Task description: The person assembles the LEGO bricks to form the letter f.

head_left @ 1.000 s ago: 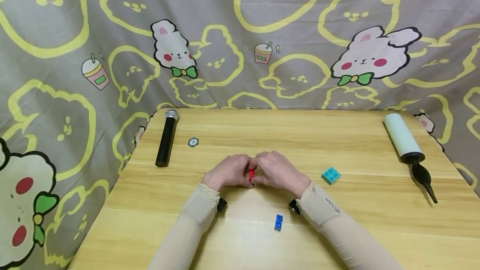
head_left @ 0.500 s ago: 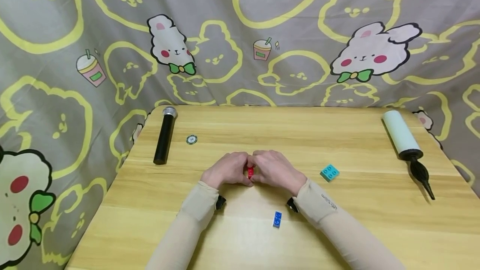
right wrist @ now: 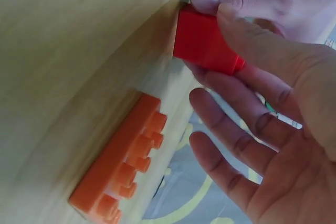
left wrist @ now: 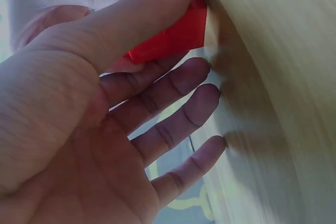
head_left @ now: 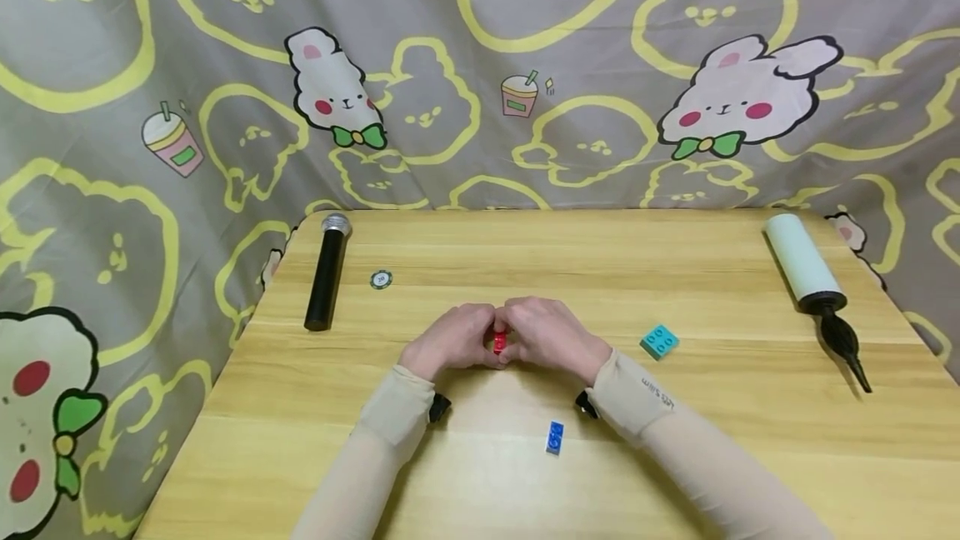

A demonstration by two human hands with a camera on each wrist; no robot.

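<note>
In the middle of the table both hands meet around a small red toy building brick. My left hand pinches it with thumb and fingers; in the left wrist view the thumb lies across the red brick while the lower fingers extend loosely. My right hand holds the same piece from the other side, thumb tip on the red brick in the right wrist view. An orange studded brick lies on the table beside the right hand, hidden from the head view. Whether the red brick touches the table is unclear.
A blue brick lies nearer the front, and a teal brick to the right. At the left are a black microphone and a round chip. A balloon pump lies far right. A patterned curtain stands behind.
The head view has shifted slightly. Both hands keep the red brick between them in nearly the same place, with only tiny finger movement.
</note>
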